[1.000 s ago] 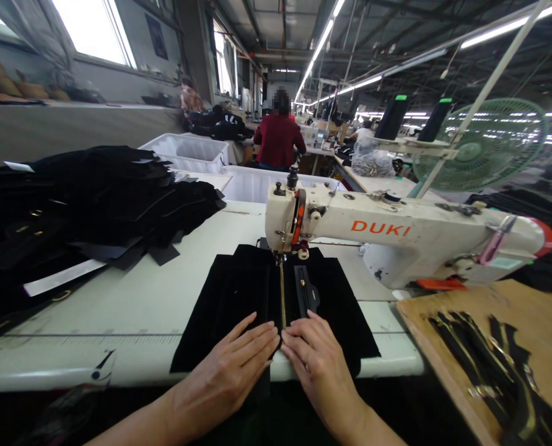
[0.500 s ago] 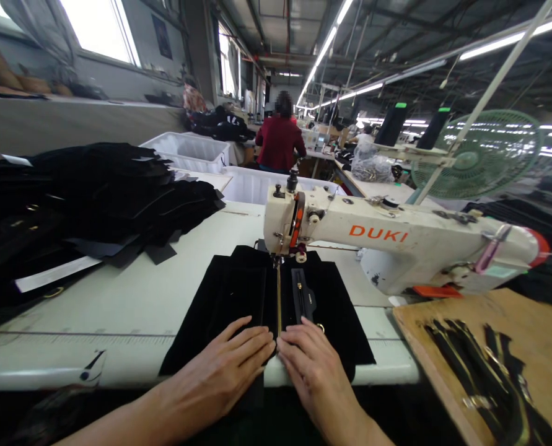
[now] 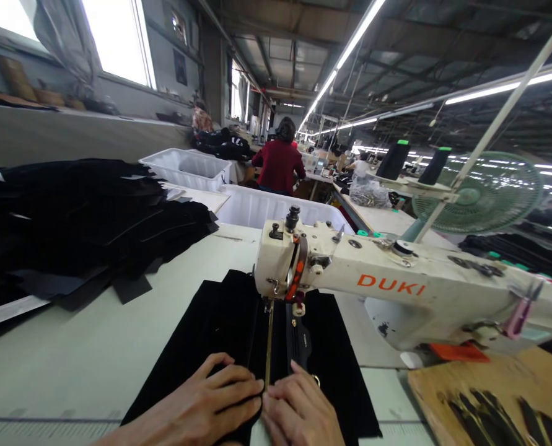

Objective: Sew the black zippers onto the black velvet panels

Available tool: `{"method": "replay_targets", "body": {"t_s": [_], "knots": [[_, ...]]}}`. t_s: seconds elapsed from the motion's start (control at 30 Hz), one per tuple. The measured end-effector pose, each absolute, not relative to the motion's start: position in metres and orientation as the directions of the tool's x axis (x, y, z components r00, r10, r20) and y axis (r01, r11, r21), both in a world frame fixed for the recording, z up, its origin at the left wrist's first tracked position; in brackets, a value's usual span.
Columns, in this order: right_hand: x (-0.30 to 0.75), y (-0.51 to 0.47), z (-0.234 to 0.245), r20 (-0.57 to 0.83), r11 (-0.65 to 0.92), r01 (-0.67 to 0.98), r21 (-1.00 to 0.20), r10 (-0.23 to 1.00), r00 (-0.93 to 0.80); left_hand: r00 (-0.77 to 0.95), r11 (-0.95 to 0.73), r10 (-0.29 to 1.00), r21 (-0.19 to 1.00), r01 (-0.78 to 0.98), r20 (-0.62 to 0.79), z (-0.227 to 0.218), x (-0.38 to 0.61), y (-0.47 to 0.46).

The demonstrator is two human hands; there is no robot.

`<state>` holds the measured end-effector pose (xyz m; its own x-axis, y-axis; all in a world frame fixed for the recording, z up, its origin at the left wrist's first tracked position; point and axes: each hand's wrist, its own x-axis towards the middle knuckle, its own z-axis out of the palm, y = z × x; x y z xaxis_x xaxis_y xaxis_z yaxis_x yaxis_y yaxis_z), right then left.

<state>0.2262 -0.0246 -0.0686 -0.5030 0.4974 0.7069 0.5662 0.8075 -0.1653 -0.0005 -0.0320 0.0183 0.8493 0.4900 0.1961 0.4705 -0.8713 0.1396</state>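
L hand [image 3: 210,406] & R hand [image 3: 298,412] flat on black fabric [image 3: 220,328], zipper [image 3: 268,344] btwn

Bare left grip [image 3: 201,406] and bare right grip [image 3: 298,414], ungloved, left forearm uncovered too

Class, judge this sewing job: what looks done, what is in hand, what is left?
Done: the zip lies on the black cloth under the sewing machine. In hand: left hand and right hand press the cloth flat beside it. Left: the zip's length before the needle.
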Motion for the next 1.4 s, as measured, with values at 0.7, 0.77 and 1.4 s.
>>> {"method": "replay_targets", "body": {"t_s": [0.7,0.77,1.4], "knots": [[0.215,0.028,-0.052,0.576,0.718,0.606,-0.341,0.669,-0.469,0.819,-0.844,0.533,0.197,0.498,0.214,0.006,-0.013,0.023],[0.214,0.032,-0.05,0.55,0.704,0.621,-0.346,0.688,-0.473,0.814,-0.837,0.541,0.231,0.496,0.21,0.005,-0.013,0.029],[0.214,0.065,-0.05,0.511,0.508,0.798,-0.324,0.804,-0.304,0.824,-0.838,0.532,0.257,0.481,0.194,-0.005,-0.016,0.063]]}}
